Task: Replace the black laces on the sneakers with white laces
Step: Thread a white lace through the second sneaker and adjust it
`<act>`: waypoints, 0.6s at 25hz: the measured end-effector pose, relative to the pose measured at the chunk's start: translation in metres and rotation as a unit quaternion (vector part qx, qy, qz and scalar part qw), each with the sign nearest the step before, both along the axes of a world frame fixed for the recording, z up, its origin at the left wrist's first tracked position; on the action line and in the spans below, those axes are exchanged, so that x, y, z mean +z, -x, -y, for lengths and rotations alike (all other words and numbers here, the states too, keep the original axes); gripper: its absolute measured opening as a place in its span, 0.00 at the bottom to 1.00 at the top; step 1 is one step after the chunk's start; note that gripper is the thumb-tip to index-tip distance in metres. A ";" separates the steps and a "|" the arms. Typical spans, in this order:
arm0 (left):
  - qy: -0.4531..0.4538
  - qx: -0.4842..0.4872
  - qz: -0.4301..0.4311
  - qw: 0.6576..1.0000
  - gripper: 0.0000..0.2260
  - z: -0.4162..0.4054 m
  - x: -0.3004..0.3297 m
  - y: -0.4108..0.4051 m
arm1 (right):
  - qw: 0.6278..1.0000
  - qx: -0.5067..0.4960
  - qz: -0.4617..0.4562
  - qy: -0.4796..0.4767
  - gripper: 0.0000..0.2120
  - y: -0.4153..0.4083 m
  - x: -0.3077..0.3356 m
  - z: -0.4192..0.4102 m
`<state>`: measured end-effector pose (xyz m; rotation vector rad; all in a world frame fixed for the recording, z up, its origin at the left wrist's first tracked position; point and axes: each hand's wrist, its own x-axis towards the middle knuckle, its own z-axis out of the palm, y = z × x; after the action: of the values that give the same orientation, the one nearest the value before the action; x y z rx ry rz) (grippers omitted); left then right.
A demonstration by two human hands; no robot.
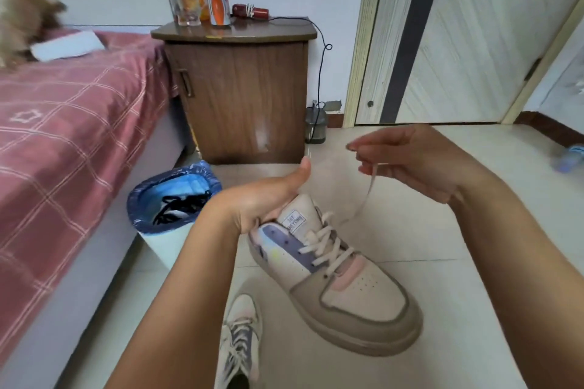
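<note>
A cream, tan and lilac sneaker [347, 287] is held in the air, toe toward me. White lace [325, 246] crisscrosses its eyelets. My left hand [265, 199] grips the sneaker at the heel and tongue. My right hand [407, 161] is raised to the right and pinches the free end of the white lace [368, 189], which runs taut from the top eyelet. A second sneaker [240, 341] with white laces stands on the floor below. Black laces [180, 205] lie in a small bin.
The bin [151, 199], lined with a blue bag, stands by the bed [63, 136] on the left. A wooden nightstand [243, 88] holds a cup, a can and a bottle. A door [458, 41] is at the back right. Pale floor tiles [410, 230] lie below.
</note>
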<state>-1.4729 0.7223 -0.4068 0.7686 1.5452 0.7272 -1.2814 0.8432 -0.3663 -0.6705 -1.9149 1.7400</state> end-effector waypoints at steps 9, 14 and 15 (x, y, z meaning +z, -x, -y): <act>-0.019 -0.014 -0.049 0.999 0.38 0.006 0.002 -0.010 | 0.970 0.183 0.111 -0.117 0.12 0.012 -0.032 0.040; -0.006 -0.018 -0.063 0.998 0.41 0.000 -0.003 -0.015 | 0.965 0.189 0.130 -0.129 0.12 0.013 -0.035 0.037; -0.002 -0.020 -0.068 0.997 0.41 -0.001 -0.004 -0.016 | 0.965 0.196 0.126 -0.119 0.12 0.014 -0.037 0.038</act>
<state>-1.4572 0.7233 -0.4112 0.8641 1.6467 0.6600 -1.2949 0.8051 -0.4031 -0.4641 -2.5264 1.6611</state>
